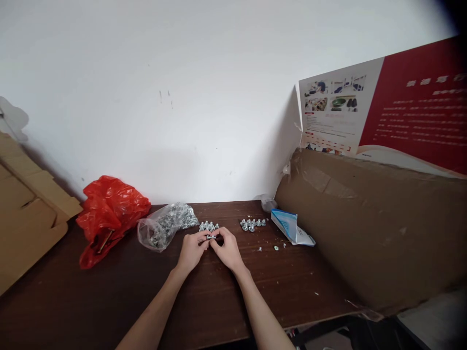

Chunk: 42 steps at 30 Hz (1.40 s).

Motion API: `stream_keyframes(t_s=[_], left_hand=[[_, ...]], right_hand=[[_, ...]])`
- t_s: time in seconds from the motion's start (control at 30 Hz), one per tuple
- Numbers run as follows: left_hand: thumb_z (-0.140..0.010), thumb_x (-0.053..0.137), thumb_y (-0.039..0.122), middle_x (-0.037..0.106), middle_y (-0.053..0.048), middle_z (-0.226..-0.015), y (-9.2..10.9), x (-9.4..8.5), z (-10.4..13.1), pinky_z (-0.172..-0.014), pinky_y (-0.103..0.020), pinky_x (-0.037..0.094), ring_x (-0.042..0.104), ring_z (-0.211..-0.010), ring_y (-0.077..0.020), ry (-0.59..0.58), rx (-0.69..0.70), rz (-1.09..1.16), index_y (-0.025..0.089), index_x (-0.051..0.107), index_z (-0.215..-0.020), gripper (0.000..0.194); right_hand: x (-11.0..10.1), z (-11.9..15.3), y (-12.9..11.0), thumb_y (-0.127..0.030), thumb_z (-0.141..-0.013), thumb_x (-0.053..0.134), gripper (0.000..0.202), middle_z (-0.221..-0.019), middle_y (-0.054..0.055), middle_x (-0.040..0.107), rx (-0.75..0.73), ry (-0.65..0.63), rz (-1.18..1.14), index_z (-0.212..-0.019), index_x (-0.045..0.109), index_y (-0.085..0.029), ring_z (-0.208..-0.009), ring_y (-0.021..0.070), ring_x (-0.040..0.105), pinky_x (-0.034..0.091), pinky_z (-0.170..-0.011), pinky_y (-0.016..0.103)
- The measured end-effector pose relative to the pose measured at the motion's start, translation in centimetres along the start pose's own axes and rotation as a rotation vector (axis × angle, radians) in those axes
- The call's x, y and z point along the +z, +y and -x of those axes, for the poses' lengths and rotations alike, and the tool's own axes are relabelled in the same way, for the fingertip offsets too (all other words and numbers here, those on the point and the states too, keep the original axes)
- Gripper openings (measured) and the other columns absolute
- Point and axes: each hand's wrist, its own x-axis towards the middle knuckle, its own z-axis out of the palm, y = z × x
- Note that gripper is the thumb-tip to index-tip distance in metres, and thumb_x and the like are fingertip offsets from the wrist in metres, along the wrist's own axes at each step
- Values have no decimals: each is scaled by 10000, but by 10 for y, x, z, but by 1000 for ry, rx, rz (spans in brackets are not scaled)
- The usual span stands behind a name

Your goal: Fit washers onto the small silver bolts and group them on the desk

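Note:
My left hand [191,250] and my right hand [228,249] meet over the dark brown table, fingertips pinched together. Between them is a small silvery metal bolt [210,237], lying sideways and gripped from both ends. Its details are too small to make out. Just beyond my fingers stands a cluster of similar metal bolts [207,226], partly hidden by my hands. Another group of bolts [252,224] stands to the right of my right hand. Left of my left hand lies a clear plastic bag [170,224] full of small metal parts.
A red plastic bag [113,206] and a cardboard sheet [29,204] are on the left. On the right, a blue and white packet [292,227] lies before a large cardboard box [375,218]. Small scraps dot the table [219,306]. A white wall [219,97] rises behind.

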Motion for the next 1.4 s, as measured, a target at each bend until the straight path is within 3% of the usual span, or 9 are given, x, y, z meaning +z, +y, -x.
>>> stream_keyframes(t_s=[0.3, 0.53, 0.77, 1.27, 1.4], left_hand=[[-733, 576, 227, 679, -25, -644, 2, 0, 0, -627, -243, 507, 620, -583, -149, 20, -16, 20, 119, 686, -952, 268], [-766, 540, 207, 503, 45, -563, 11, -1, 3, -524, -179, 382, 468, -505, -83, 37, 141, -174, 162, 627, -871, 144], [-762, 496, 172, 419, 40, -672, 22, -3, 3, -516, -181, 330, 377, -525, -74, 76, 216, -259, 180, 603, -829, 126], [-792, 478, 256, 324, 76, -530, 19, -6, 6, -514, -197, 263, 352, -489, -93, 2, 109, -338, 207, 544, -835, 93], [-817, 470, 299, 309, 77, -534, 17, -6, 4, -514, -197, 256, 340, -485, -91, 8, 103, -318, 204, 532, -838, 115]], right_hand=[[0, -1, -1, -239, -801, 503, 187, -708, 19, 599, 25, -9, 15, -650, 590, -174, -689, 160, 565, 427, -670, 260], [0, -1, 0, -230, -812, 482, 181, -688, 5, 578, 10, 0, 17, -667, 572, -169, -664, 148, 535, 394, -643, 241], [-1, -3, -2, -234, -805, 485, 189, -672, 3, 573, 11, -4, 19, -651, 571, -168, -651, 147, 527, 390, -633, 237], [-1, -2, -7, -276, -841, 468, 252, -656, -3, 585, 28, -58, -36, -641, 576, -166, -651, 148, 528, 395, -629, 236], [-3, -1, -11, -269, -844, 465, 191, -703, -4, 610, 31, -79, -92, -784, 617, -169, -660, 149, 543, 406, -626, 232]])
